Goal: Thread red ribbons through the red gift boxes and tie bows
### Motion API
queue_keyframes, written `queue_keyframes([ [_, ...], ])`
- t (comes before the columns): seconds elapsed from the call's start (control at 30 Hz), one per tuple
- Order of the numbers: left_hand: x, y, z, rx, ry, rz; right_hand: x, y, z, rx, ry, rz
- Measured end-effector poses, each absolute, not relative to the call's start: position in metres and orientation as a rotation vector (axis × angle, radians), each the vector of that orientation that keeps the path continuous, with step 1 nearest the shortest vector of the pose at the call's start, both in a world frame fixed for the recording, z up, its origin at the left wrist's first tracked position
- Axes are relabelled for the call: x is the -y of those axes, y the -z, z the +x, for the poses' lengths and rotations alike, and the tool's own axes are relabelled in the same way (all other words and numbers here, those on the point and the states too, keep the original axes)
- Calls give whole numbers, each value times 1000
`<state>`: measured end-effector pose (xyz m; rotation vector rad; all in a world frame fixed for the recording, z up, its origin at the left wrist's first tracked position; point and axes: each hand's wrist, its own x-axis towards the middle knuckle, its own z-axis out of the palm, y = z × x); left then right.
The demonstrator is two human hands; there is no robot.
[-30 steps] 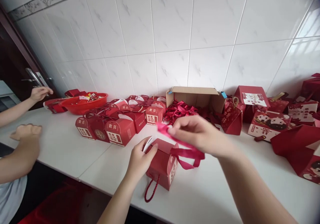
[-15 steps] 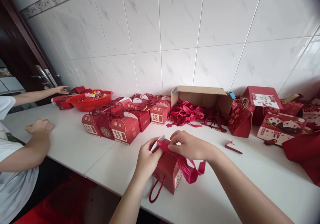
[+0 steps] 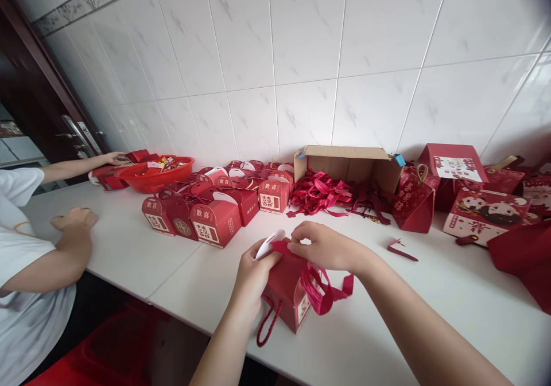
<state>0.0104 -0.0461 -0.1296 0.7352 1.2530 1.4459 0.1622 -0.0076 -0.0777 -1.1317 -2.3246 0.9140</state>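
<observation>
A small red gift box (image 3: pixel 284 285) with a domed top stands on the white table in front of me. My left hand (image 3: pixel 252 274) is closed on its top edge, thumb over the red lid beside an upright white-backed flap (image 3: pixel 269 245). Above the lid, my right hand (image 3: pixel 322 245) pinches the end of a red ribbon (image 3: pixel 321 297) between thumb and fingertips. The rest of that ribbon hangs in loops over the box's right side. A twisted red cord handle (image 3: pixel 269 324) droops from the near side of the box.
Several finished-looking red boxes (image 3: pixel 215 222) stand in rows at left. Behind are a cardboard carton (image 3: pixel 344 152) and a heap of red ribbons (image 3: pixel 322 194). Other boxes (image 3: pixel 413 202) crowd the right. A co-worker's arm (image 3: pixel 71 248) rests at far left near a red basin (image 3: pixel 157 182).
The right hand has shifted slightly left and up along the ribbon, and the ribbon now hangs more to the box's right. The white flap leans further open. The co-worker's far arm has reached further right.
</observation>
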Motion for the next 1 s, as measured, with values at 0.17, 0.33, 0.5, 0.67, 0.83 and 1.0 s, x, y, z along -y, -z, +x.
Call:
queue_keyframes([
  [0.17, 45, 136, 6, -1255, -1436, 762, 9, 75, 164, 2292, -955, -1160],
  [0.33, 45, 138, 4, -1250, -1437, 773, 10, 73, 165, 2280, -938, -1187],
  [0.5, 46, 137, 6, -1255, -1433, 762, 8, 77, 164, 2297, -943, -1167],
  [0.67, 45, 137, 6, -1263, -1433, 770, 9, 74, 166, 2297, -940, -1184],
  [0.83, 46, 138, 5, -1252, -1434, 780, 11, 71, 167, 2302, -980, -1171],
  [1.0, 46, 136, 7, -1228, -1432, 766, 10, 75, 165, 2313, -965, -1193],
])
